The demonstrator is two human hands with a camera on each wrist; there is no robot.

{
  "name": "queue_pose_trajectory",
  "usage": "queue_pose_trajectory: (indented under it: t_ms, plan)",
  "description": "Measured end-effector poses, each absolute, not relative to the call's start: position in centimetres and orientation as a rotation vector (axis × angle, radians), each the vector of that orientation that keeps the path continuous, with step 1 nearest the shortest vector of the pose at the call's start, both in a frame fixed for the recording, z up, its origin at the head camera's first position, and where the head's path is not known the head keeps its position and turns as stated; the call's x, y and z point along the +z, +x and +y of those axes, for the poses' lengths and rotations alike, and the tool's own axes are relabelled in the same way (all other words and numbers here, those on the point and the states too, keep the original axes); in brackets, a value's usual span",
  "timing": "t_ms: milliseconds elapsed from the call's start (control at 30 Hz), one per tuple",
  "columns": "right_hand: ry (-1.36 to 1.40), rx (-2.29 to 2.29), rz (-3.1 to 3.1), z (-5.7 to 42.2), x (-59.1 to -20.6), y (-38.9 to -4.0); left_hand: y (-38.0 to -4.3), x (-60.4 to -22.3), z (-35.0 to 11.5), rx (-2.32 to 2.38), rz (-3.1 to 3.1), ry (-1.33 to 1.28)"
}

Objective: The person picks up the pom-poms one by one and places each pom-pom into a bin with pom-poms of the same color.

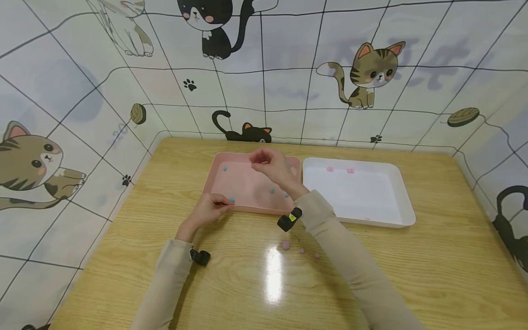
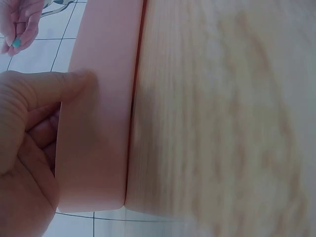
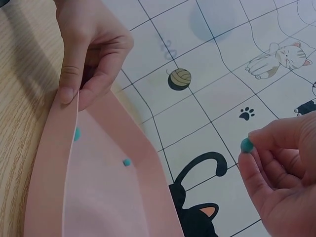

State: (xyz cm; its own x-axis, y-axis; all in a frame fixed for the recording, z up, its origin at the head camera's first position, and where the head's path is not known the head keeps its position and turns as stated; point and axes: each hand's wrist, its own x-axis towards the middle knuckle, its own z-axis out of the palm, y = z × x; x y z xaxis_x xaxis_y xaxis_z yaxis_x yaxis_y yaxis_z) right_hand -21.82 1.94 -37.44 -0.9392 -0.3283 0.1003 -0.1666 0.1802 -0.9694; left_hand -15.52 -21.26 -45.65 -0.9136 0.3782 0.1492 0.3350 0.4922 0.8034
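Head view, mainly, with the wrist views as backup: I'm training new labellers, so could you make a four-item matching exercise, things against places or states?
1. Left hand
2. Right hand
3. White tray
4. Three pink balls

A. On the wooden table, nearer the camera than both trays
B. Pinches a teal ball
C. To the right of the pink tray
D. Grips the pink tray's near wall

Pairs: 1-D, 2-B, 3-C, 4-A

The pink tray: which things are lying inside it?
At least four small teal balls lie inside the pink tray. In the head view, the right hand, pinching another teal ball, covers part of the tray; anything behind that hand cannot be seen.
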Motion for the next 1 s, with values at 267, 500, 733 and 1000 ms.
queue_pose_trajectory:
  t_ms: [267, 500, 733, 1000]
  plan:
    - [-0.480, -1.916, 2.313, 2.4, -37.7, -21.8, -15.5, -45.6, -21.2, 1.400, 2.679, 0.625]
    - [-0.438, -1.878, 2.344, 3.5, -37.4, -21.2, -15.5, -45.7, -21.2, 1.422, 2.675, 0.635]
    - [-0.509, -1.929, 2.354, 4.8, -37.0, -19.9, -15.4, -45.5, -21.1, 1.436, 2.674, 0.619]
    - [-0.570, -1.949, 2.339, 6.6, -37.2, -18.2, -15.4, -45.6, -21.0, 1.416, 2.682, 0.619]
